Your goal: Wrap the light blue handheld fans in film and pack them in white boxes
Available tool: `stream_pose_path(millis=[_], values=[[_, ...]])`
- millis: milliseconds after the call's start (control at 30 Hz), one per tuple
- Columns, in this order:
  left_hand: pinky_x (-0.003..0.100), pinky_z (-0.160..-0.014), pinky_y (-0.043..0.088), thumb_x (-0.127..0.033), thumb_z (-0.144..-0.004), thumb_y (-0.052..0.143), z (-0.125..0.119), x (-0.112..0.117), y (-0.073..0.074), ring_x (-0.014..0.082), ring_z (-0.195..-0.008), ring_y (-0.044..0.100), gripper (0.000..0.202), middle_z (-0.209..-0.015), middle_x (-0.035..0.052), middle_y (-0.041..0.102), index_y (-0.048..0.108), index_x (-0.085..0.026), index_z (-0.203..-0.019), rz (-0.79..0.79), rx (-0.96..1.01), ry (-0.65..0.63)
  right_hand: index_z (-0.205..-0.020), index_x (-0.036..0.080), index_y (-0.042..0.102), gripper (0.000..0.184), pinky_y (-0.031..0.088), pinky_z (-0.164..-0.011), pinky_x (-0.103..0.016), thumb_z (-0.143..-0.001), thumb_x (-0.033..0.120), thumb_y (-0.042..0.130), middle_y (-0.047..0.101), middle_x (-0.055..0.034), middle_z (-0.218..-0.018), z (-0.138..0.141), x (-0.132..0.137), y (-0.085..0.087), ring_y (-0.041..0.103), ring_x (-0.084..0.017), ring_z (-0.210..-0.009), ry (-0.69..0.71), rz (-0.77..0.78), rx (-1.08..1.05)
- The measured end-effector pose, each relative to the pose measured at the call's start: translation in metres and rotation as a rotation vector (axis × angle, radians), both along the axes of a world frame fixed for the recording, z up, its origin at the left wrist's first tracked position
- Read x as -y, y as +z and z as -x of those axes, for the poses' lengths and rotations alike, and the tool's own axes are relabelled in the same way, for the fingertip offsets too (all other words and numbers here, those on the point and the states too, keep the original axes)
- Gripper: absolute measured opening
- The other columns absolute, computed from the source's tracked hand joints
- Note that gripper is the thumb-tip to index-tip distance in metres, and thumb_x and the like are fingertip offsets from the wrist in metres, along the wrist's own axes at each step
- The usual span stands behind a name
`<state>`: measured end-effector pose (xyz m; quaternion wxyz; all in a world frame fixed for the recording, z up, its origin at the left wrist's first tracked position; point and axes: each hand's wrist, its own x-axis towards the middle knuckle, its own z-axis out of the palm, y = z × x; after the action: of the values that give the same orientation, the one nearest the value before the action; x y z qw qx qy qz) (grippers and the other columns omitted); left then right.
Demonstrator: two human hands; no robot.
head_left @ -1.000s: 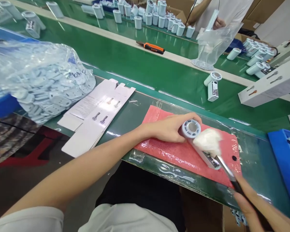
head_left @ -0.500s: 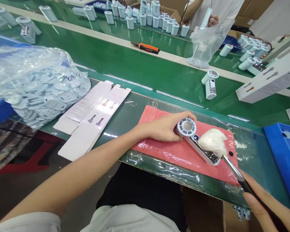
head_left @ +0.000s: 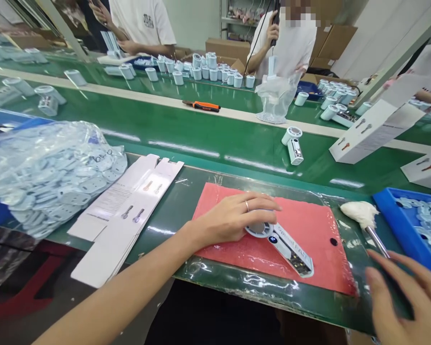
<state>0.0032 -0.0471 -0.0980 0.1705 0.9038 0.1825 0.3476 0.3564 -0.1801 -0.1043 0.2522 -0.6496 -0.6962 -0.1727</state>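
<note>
A pale blue handheld fan lies slanted on the red mat, its handle uncovered on one side so that a circuit board shows. My left hand is closed over the fan's round head and hides part of it. At the right, my right hand has its fingers spread above a black-handled metal rod. A white cloth-like wad covers the rod's tip, which rests on the green bench near a blue bin. A small black dot-like piece is on the mat.
A blue bin of pale parts stands at the right. Flat printed cartons and a clear bag of fan covers lie left. Across the green belt are another fan, orange-black pliers and people working.
The white-tipped rod has moved off the fan to the right, and my right fingers have spread from its handle. My left hand has shifted over the fan's head, and the fan has turned.
</note>
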Motion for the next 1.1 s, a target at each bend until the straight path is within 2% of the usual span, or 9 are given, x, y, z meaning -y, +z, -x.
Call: stream_pose_path(millis=[133, 233, 333, 467, 567, 667, 833, 967, 1100], values=[[0.046, -0.113, 0.057, 0.010, -0.089, 0.049, 0.002, 0.000, -0.001, 0.0242, -0.145, 0.060, 0.060, -0.149, 0.0085, 0.067, 0.058, -0.029, -0.134, 0.081, 0.060, -0.009, -0.133, 0.023, 0.066, 0.036, 0.050, -0.097, -0.054, -0.103, 0.043, 0.067, 0.071, -0.0138, -0.130, 0.074, -0.010, 0.010, 0.064, -0.037, -0.112, 0.356, 0.075, -0.027], [0.049, -0.115, 0.056, -0.004, -0.095, 0.064, 0.005, -0.001, 0.003, 0.0261, -0.138, 0.065, 0.056, -0.146, 0.0104, 0.067, 0.058, -0.030, -0.144, 0.291, 0.186, -0.010, -0.124, 0.019, 0.066, 0.029, 0.049, -0.089, -0.047, -0.107, 0.042, 0.062, 0.075, -0.0118, -0.112, 0.099, -0.031, 0.017, 0.065, -0.032, -0.096, 0.404, 0.042, 0.048], [0.052, -0.118, 0.054, -0.018, -0.093, 0.079, 0.007, -0.001, 0.007, 0.0291, -0.137, 0.064, 0.057, -0.143, 0.0104, 0.068, 0.058, -0.029, -0.145, 0.502, 0.381, 0.051, -0.112, 0.019, 0.065, 0.030, 0.047, -0.066, -0.035, -0.111, 0.046, 0.051, 0.072, -0.0047, -0.083, 0.108, -0.049, 0.024, 0.067, -0.024, -0.072, 0.452, 0.064, 0.096], [0.053, -0.125, 0.046, -0.027, -0.097, 0.076, 0.003, -0.004, 0.002, 0.0285, -0.146, 0.055, 0.054, -0.164, 0.0130, 0.047, 0.050, -0.027, -0.145, 0.629, 0.677, 0.270, -0.085, 0.027, 0.057, 0.046, 0.030, -0.044, -0.030, -0.109, 0.063, 0.044, 0.054, 0.0058, -0.053, 0.121, -0.083, 0.025, 0.055, -0.018, -0.040, 0.421, 0.208, -0.004], [0.055, -0.132, 0.034, -0.015, -0.099, 0.060, -0.001, -0.007, -0.005, 0.0270, -0.154, 0.042, 0.052, -0.171, 0.0129, 0.031, 0.042, -0.025, -0.146, 0.619, 0.682, 0.527, -0.092, 0.028, 0.063, 0.055, 0.038, -0.052, -0.030, -0.100, 0.077, 0.041, 0.063, 0.0020, -0.060, 0.134, -0.133, 0.029, 0.065, -0.023, -0.053, 0.226, 0.415, -0.119], [0.053, -0.128, 0.038, -0.002, -0.087, 0.056, -0.002, -0.008, -0.009, 0.0257, -0.141, 0.049, 0.061, -0.154, 0.0128, 0.042, 0.042, -0.024, -0.142, 0.584, 0.625, 0.735, -0.096, 0.026, 0.064, 0.049, 0.043, -0.059, -0.034, -0.101, 0.069, 0.042, 0.066, -0.0032, -0.064, 0.155, -0.198, 0.037, 0.068, -0.028, -0.063, 0.048, 0.446, -0.148], [0.045, -0.106, 0.053, 0.002, -0.079, 0.055, -0.001, -0.003, -0.004, 0.0260, -0.122, 0.058, 0.048, -0.135, 0.0103, 0.048, 0.053, -0.026, -0.117, 0.659, 0.469, 0.705, -0.117, 0.016, 0.066, 0.047, 0.055, -0.073, -0.038, -0.109, 0.058, 0.048, 0.071, -0.0068, -0.086, 0.213, -0.279, 0.042, 0.069, -0.023, -0.078, -0.125, 0.493, -0.187], [0.047, -0.110, 0.050, 0.003, -0.076, 0.056, -0.002, 0.000, -0.005, 0.0274, -0.124, 0.058, 0.044, -0.136, 0.0105, 0.047, 0.055, -0.026, -0.109, 0.695, 0.456, 0.709, -0.129, 0.017, 0.066, 0.044, 0.061, -0.089, -0.041, -0.108, 0.055, 0.061, 0.071, -0.0066, -0.112, 0.258, -0.298, 0.029, 0.071, -0.019, -0.094, -0.153, 0.542, -0.202], [0.043, -0.111, 0.051, 0.002, -0.071, 0.060, -0.002, -0.001, -0.010, 0.0267, -0.124, 0.061, 0.045, -0.137, 0.0101, 0.048, 0.057, -0.026, -0.106, 0.746, 0.496, 0.656, -0.134, 0.016, 0.064, 0.045, 0.062, -0.092, -0.044, -0.107, 0.052, 0.063, 0.071, -0.0090, -0.120, 0.279, -0.304, 0.016, 0.071, -0.022, -0.102, -0.174, 0.592, -0.232]])
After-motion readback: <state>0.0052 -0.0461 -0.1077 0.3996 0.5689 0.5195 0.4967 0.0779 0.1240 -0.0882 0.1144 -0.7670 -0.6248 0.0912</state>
